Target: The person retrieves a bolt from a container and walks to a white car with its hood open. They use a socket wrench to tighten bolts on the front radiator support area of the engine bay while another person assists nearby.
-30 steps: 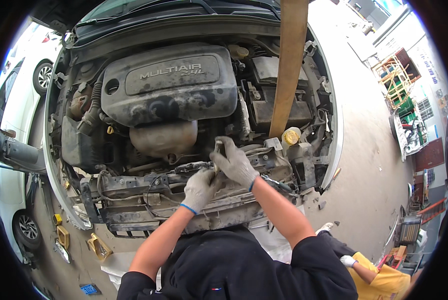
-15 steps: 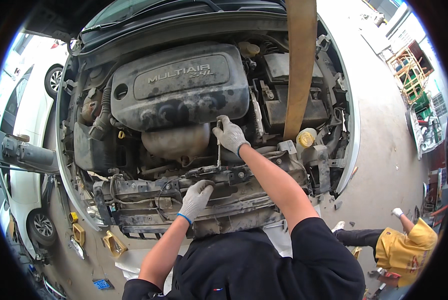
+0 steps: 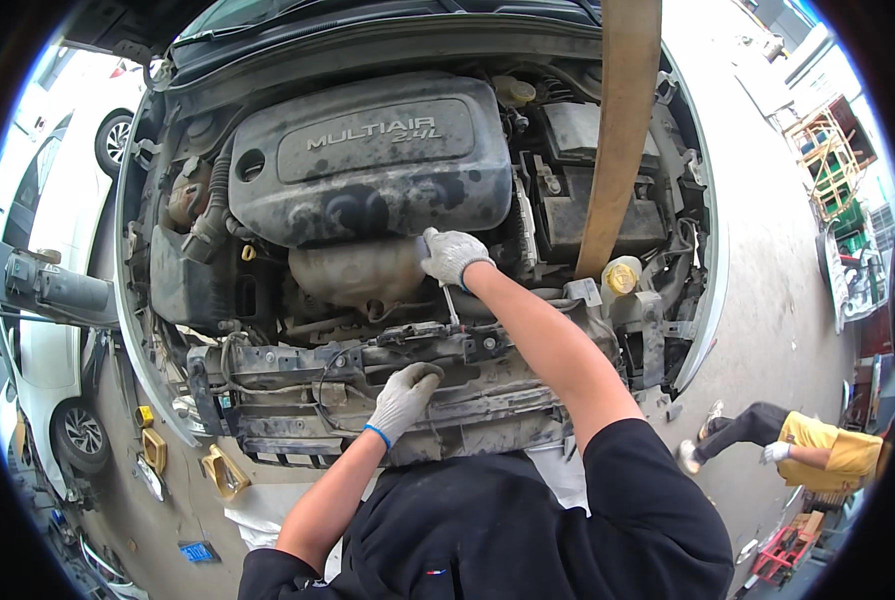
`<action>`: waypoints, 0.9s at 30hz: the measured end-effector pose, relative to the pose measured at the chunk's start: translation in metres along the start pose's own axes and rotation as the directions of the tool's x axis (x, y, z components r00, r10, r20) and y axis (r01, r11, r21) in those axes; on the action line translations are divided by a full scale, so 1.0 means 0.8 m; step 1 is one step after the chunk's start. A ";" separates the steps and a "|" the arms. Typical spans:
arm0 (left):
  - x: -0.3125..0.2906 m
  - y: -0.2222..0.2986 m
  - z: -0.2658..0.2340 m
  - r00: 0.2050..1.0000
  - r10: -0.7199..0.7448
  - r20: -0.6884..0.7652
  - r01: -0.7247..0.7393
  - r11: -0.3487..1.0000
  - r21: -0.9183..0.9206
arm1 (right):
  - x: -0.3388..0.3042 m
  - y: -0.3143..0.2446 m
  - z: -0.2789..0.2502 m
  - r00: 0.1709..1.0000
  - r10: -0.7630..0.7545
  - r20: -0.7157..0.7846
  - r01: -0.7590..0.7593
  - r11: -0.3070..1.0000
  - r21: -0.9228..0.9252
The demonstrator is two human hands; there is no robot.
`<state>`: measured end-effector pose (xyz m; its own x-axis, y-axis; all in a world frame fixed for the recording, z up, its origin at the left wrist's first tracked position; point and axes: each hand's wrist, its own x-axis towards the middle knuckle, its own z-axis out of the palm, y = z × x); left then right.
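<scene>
The left glove and right glove are of rough, knitted cloth, matt and greyed. The slim tool looks like smooth, shiny metal. The engine cover looks like matt plastic, dusty and blotched; the rounded shield seems bare, dull metal. The plank resembles smooth wood, the shirt matt black cloth, and the yellow cap smooth plastic.

Slim silver hand tool, top end in the right hand, hidden by the glove. Shaft stands steep, top leaning slightly left, lower end at the upper edge of the front frame. Frame: dark metal, dusty, scuffed, exposed, spans the car's front. Left hand is over it, fingers curled; contact unclear.
</scene>
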<state>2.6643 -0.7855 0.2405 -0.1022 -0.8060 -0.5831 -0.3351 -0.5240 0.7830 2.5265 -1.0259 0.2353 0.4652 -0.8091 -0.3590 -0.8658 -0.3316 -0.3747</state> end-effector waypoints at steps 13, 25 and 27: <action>-0.008 -0.002 -0.001 0.999 0.041 -0.035 -0.038 0.996 0.081 | -0.023 0.021 0.019 0.965 0.109 -0.239 -0.074 0.986 0.152; -0.035 -0.027 0.012 0.996 0.054 -0.075 -0.053 0.998 0.015 | -0.010 0.006 0.007 0.999 0.041 -0.002 -0.037 0.897 0.440; -0.042 -0.030 0.012 0.993 0.050 -0.108 -0.046 0.998 0.037 | -0.009 0.006 0.002 0.995 -0.017 0.097 -0.054 0.733 0.678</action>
<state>2.6671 -0.7434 0.2391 -0.0168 -0.8562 -0.5164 -0.3644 -0.4758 0.8005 2.5196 -1.0209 0.2345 0.4957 -0.7524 -0.4338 -0.5348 0.1291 -0.8350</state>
